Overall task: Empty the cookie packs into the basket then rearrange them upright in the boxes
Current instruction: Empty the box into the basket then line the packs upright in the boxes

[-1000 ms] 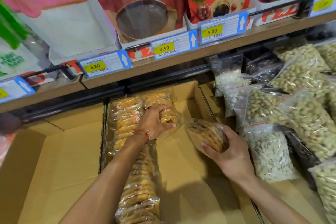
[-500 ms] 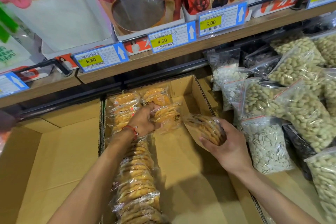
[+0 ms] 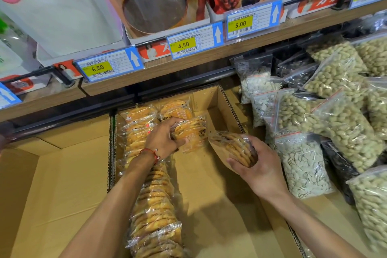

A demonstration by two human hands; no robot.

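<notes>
A cardboard box (image 3: 211,205) under the shelf holds a row of clear cookie packs (image 3: 152,205) standing along its left wall. At the box's far end my left hand (image 3: 163,140) grips a cookie pack (image 3: 192,132), thumb under it, beside two more packs (image 3: 176,109) leaning on the back wall. My right hand (image 3: 257,165) holds another cookie pack (image 3: 232,146) in a brown-backed wrapper, above the box's right side. No basket is in view.
A second open cardboard box (image 3: 54,195) stands on the left. Clear bags of peanuts (image 3: 339,115) and seeds (image 3: 301,165) pile on the right. A wooden shelf edge with price tags (image 3: 194,42) overhangs the boxes' back.
My left hand shifted slightly right and closed on the pack at the box's far end. My right hand stays with its pack at the right side. The camera view tilted down a little.
</notes>
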